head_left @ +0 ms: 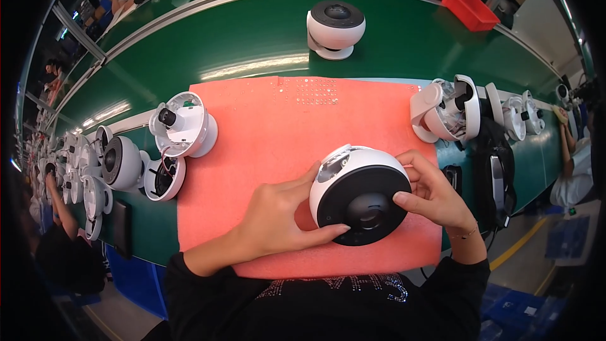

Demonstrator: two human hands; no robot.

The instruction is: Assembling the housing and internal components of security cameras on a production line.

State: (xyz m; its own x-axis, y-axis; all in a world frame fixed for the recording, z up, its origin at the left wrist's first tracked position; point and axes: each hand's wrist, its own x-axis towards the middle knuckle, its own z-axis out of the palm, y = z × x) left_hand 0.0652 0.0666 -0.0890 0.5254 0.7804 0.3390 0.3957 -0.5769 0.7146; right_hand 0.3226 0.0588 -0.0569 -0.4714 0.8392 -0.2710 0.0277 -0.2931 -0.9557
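Observation:
A round white camera (341, 192) with a black front face and a bulging dark lens is held over the pink foam mat (246, 132), its front tilted up toward me. My left hand (281, 215) grips its left side, thumb resting on the lower edge of the black face. On the opposite side, my right hand (435, 192) has its thumb on the black rim and its fingers around the white shell. At the shell's upper left is an opening with inner parts showing. The mat's far part carries rows of small shiny dots (317, 91).
A finished-looking camera (336, 28) stands on the green bench (252, 38) beyond the mat. Opened housings sit at the left (183, 125) and right (445, 110). Several more camera units crowd the far left. A red bin (470, 9) lies at the back right. Other people work along both sides.

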